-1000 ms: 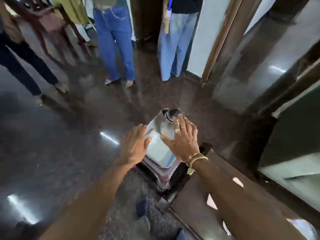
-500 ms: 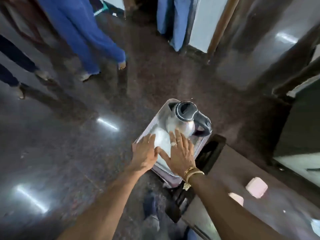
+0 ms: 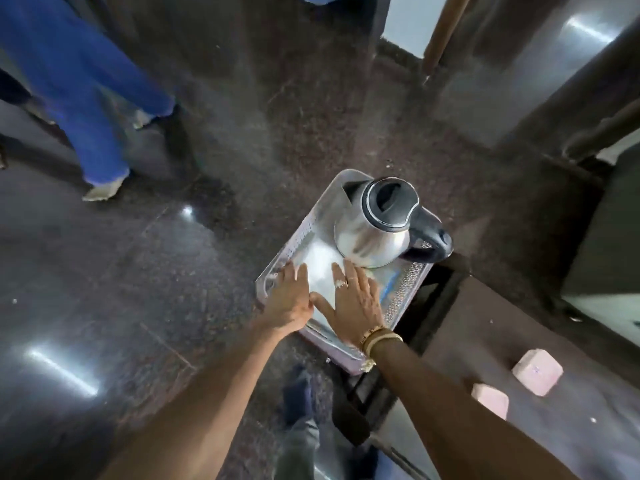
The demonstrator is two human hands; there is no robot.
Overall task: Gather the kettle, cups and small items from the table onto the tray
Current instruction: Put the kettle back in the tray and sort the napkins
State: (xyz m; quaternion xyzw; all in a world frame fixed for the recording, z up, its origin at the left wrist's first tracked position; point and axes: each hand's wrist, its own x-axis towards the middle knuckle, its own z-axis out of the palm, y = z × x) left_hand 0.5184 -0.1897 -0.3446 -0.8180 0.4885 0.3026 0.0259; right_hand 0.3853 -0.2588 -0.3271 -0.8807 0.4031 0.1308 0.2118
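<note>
**Kettle loaded; both hands flat on the tray.**
The kettle point(image 3: 374, 237) stands on the tray point(image 3: 405, 292) just beyond the fingers point(image 3: 349, 271), which lie straight and flat on the tray floor, left hand point(image 3: 287, 299) beside right hand point(image 3: 356, 303), holding nothing. Judged step: steadying the tray between loads. The next move calls for a reach behind the right fingers to the near pink block point(image 3: 490, 400) and far pink block point(image 3: 536, 372) on the table point(image 3: 485, 334).

Upright steel kettle point(image 3: 372, 237), black lid and handle, on far end of shiny rectangular metal tray point(image 3: 407, 289).
</note>
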